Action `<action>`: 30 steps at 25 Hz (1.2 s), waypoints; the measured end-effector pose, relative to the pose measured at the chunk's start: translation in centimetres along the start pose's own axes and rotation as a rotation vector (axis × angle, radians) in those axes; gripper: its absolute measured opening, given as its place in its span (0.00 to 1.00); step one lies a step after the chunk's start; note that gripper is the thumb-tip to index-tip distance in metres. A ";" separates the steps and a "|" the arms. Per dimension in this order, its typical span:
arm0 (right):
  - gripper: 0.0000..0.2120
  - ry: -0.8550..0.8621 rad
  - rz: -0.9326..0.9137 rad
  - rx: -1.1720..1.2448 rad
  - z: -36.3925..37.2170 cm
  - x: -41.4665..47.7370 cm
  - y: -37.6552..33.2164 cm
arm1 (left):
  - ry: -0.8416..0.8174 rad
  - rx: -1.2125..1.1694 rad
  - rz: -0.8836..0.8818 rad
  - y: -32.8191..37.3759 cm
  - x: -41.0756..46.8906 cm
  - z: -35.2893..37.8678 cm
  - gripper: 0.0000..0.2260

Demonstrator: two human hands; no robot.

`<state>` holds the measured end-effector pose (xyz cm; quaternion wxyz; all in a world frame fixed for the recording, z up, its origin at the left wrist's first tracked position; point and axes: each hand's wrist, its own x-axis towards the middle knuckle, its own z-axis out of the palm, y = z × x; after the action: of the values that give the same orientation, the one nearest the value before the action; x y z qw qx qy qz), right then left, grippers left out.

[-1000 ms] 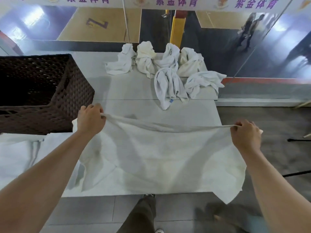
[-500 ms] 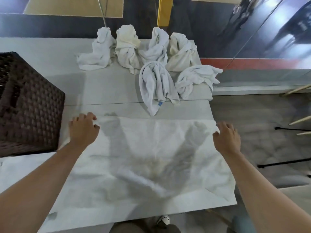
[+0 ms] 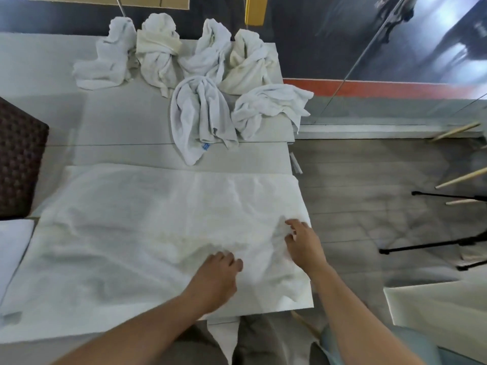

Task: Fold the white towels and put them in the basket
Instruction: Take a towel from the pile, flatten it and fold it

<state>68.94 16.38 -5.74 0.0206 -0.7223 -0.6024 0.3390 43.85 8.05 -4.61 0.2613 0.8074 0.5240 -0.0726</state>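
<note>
- I see one white towel (image 3: 147,233) spread flat across the near part of the table (image 3: 118,122). It is wrinkled, and a strip of it hangs over the front edge.
- Left hand (image 3: 216,277) is palm down on the towel, near its front right part, with the fingers bent onto the cloth. That area is blurred, so I cannot tell whether it pinches anything.
- Right hand (image 3: 303,243) is just beside the left, close to the towel's right edge. Its fingers are spread and relaxed, tips touching the cloth, gripping nothing.
- The hands are near each other but not touching.
- Crumpled towels (image 3: 200,75) are bunched at the far side of the table; I count six. The nearest one carries a blue tag (image 3: 205,146), and its tip lies close to the flat towel's far edge.
- Basket (image 3: 21,159) is dark and woven, at the left edge of view. Only a corner shows — the inside is hidden.
- Black stand legs (image 3: 434,243) lie on the floor to the right, well apart from the table.
</note>
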 end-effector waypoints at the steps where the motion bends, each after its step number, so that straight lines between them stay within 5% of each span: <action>1: 0.19 0.019 0.003 -0.005 -0.7 0.4 1.2 | -0.007 0.013 0.044 2.8 0.5 0.8 0.15; 5: 0.17 -0.037 -0.008 0.064 -2.0 2.1 5.0 | -0.020 -0.001 0.119 10.9 2.6 5.1 0.19; 11: 0.16 -0.088 0.151 0.238 -1.8 4.2 7.8 | -0.058 0.131 -0.074 16.0 5.0 8.9 0.36; 16: 0.22 -0.117 0.367 0.568 -1.3 7.0 7.4 | 0.143 0.131 -0.095 17.0 5.9 9.8 0.19; 20: 0.18 -0.060 0.409 0.740 -1.7 8.3 6.9 | 0.089 -0.044 -0.175 17.0 6.3 8.9 0.12; 24: 0.10 -0.077 0.402 0.897 -3.3 8.9 6.4 | -0.032 -0.490 -0.288 18.7 5.8 4.4 0.09; 30: 0.09 -0.143 0.382 1.014 -7.2 9.0 5.2 | -0.068 -0.788 -0.239 20.4 2.8 -0.1 0.06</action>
<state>77.54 25.68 -6.70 0.2636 -0.6936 -0.2213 0.6328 63.08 3.92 1.41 0.5574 0.5762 0.5927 0.0772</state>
